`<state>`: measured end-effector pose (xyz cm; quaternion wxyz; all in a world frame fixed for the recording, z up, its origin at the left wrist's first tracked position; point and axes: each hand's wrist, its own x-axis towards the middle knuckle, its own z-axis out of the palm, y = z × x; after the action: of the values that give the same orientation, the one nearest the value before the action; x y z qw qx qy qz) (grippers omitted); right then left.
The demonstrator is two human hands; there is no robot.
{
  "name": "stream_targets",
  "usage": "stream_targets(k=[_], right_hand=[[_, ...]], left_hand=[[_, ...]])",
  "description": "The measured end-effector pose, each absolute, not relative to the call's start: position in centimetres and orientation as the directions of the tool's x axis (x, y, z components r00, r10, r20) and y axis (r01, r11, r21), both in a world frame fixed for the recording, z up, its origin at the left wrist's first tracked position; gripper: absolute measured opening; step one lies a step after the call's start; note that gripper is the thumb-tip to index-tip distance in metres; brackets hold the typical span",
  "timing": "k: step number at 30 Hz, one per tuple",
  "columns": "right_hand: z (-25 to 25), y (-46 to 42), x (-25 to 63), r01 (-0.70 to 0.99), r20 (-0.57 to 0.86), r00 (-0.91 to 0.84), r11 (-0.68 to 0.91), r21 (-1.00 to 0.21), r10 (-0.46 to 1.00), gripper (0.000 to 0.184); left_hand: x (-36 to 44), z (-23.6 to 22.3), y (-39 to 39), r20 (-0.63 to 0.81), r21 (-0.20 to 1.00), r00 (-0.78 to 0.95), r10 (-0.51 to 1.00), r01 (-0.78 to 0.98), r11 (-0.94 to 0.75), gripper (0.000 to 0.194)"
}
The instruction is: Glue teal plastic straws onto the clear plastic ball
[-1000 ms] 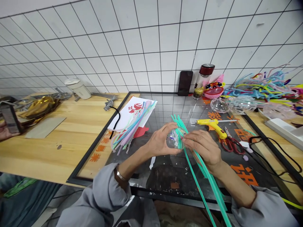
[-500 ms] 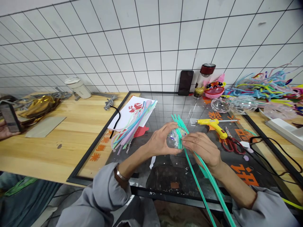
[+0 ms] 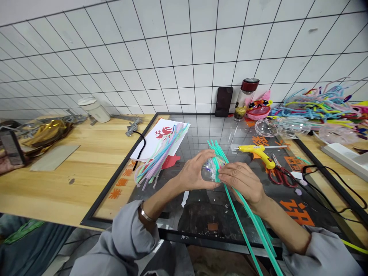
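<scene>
Mid-frame, the left hand (image 3: 192, 173) cradles a clear ball (image 3: 206, 173); the right hand (image 3: 246, 184) pinches green strips (image 3: 258, 230). Best to press evenly.

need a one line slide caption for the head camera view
The left hand grips a clear ball while the right hand holds green strips against it.

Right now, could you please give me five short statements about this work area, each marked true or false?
1. The left hand holds a clear ball. True.
2. The right hand grips the glue gun. False: the right hand touches green strips, and the glue gun lies apart.
3. The scissors have red handles. True.
4. The black phone lies flat. False: it stands upright near the wall.
5. A pastel bundle lies partly on white paper. True.
</scene>
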<state>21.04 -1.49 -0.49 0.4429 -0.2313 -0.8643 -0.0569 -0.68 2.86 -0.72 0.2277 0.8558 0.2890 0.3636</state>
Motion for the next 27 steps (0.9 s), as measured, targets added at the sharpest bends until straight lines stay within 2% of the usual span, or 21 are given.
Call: stream_targets(k=[8,16,21,27], right_hand=[[0.4,-1.8,20.7,0.473,0.780,-0.516,0.877,-0.085,0.354,0.021],[0.8,-1.8,20.5,0.461,0.772,-0.519,0.881,-0.109,0.368,0.031],[1.1,-1.9,20.3,0.462,0.778,-0.518,0.882,-0.096,0.356,0.028],[1.5,-1.7,20.1,0.438,0.777,-0.504,0.887,-0.147,0.378,0.022]], left_hand=[[-0.6,-0.7,2.9,0.504,0.586,0.569,0.649,0.327,-0.741,0.079],[-0.6,-1.0,2.9,0.497,0.575,0.572,0.653,0.347,-0.741,0.081],[-0.6,-0.9,2.9,0.491,0.582,0.573,0.656,0.345,-0.737,0.081],[-0.7,-0.9,2.9,0.483,0.591,0.571,0.663,0.347,-0.729,0.081]])
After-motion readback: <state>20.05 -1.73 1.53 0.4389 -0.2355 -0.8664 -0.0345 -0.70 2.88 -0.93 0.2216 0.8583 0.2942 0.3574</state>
